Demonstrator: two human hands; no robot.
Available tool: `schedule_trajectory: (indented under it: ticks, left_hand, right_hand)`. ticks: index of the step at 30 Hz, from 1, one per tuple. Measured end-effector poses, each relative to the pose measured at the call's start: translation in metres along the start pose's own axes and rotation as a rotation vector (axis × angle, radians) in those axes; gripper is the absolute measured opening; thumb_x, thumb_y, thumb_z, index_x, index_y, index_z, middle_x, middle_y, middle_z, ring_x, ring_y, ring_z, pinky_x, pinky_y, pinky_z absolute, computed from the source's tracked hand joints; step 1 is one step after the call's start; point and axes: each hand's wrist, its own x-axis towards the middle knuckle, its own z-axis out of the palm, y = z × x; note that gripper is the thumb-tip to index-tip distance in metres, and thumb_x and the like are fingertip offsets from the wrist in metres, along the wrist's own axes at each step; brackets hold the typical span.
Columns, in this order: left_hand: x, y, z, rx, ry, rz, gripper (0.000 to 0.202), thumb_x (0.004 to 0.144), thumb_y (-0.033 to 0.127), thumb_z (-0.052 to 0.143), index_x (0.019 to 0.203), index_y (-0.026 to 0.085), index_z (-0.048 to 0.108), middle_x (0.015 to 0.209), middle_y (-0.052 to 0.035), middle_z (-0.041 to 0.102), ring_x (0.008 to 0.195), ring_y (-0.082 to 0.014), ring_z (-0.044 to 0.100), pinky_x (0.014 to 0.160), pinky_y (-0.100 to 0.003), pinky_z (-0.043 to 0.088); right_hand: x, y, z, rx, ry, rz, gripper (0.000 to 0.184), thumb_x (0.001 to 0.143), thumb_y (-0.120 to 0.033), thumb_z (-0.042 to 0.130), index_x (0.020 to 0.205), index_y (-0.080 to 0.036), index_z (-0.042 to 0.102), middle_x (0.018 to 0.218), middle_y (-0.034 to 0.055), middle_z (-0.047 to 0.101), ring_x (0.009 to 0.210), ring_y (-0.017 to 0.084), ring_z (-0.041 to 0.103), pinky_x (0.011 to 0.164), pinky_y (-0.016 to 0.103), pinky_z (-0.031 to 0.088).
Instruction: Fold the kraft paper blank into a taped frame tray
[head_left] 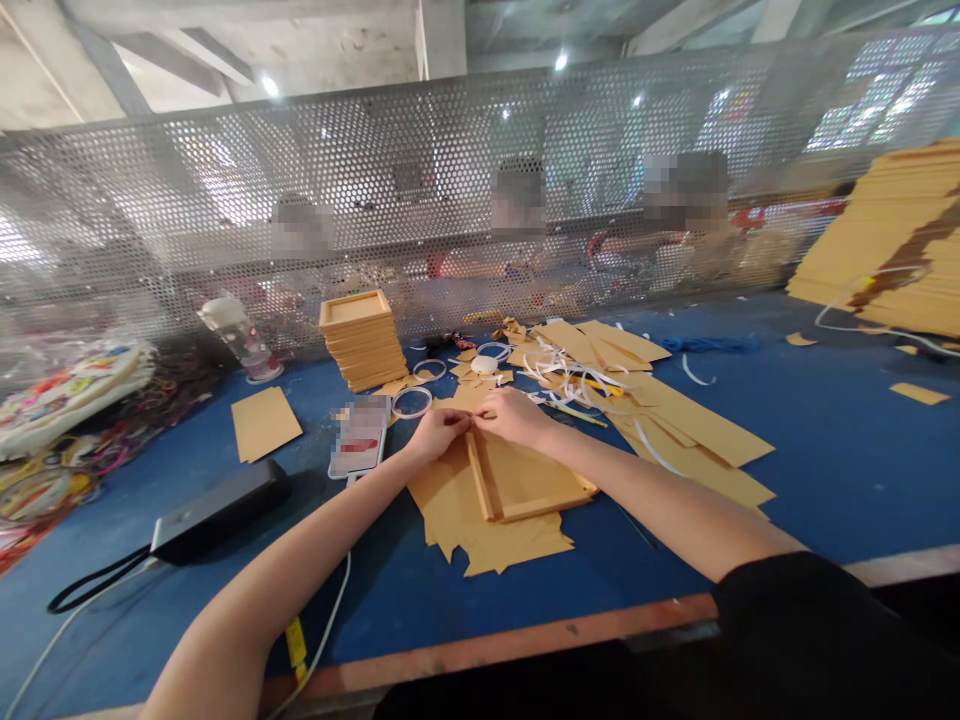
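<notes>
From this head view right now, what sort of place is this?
Probably a workshop for hand assembly: a blue worktable strewn with paper strips, a stack of shallow cardboard trays, and people at work behind a perforated metal screen.

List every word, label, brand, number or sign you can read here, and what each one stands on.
No readable text anywhere in this view.
Phone: the screen is pixelated; nothing on it can be read.
Yellow tag: any print is too small and blurred to read.
Clear bottle: reddish marks, no legible letters.
Tan tray: no lettering visible.
</notes>
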Motion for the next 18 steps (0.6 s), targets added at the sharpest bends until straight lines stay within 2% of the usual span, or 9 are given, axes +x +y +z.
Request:
schedule_trajectory:
  ticks: [6, 13, 18]
  left_hand:
    - [-0.0001, -0.0002, 0.0011, 0.008, -0.007, 0.012, 0.03, 0.074, 0.043, 0.067, 0.079, 0.014, 0.075, 0.085, -0.0066, 0.074, 0.079, -0.0216, 0.064, 0.078, -0.031, 0.047]
    - [-0.001, 0.0006, 0.0005, 0.027, -0.004, 0.017, 0.029, 0.074, 0.041, 0.067, 0.08, 0.014, 0.075, 0.085, -0.0063, 0.075, 0.079, -0.0222, 0.064, 0.076, -0.031, 0.047]
    - [-0.0016, 0.0011, 0.001, 0.049, 0.005, 0.022, 0.029, 0.073, 0.042, 0.066, 0.077, 0.015, 0.075, 0.082, -0.0055, 0.074, 0.078, -0.0219, 0.064, 0.076, -0.03, 0.047]
  right_hand:
    - [0.0, 0.0044, -0.003, 0.01, -0.038, -0.018, 0.02, 0.085, -0.021, 0.058, 0.079, -0.021, 0.078, 0.082, 0.0063, 0.076, 0.077, 0.018, 0.066, 0.069, 0.027, 0.043]
    - [0.0002, 0.0009, -0.0028, 0.01, -0.054, -0.028, 0.017, 0.082, -0.017, 0.061, 0.076, -0.019, 0.077, 0.082, 0.0089, 0.075, 0.081, 0.021, 0.065, 0.077, 0.032, 0.041]
    - [0.0004, 0.0021, -0.0014, 0.092, -0.044, 0.017, 0.016, 0.081, -0.018, 0.062, 0.074, -0.02, 0.077, 0.079, 0.0063, 0.075, 0.078, 0.02, 0.064, 0.074, 0.03, 0.041]
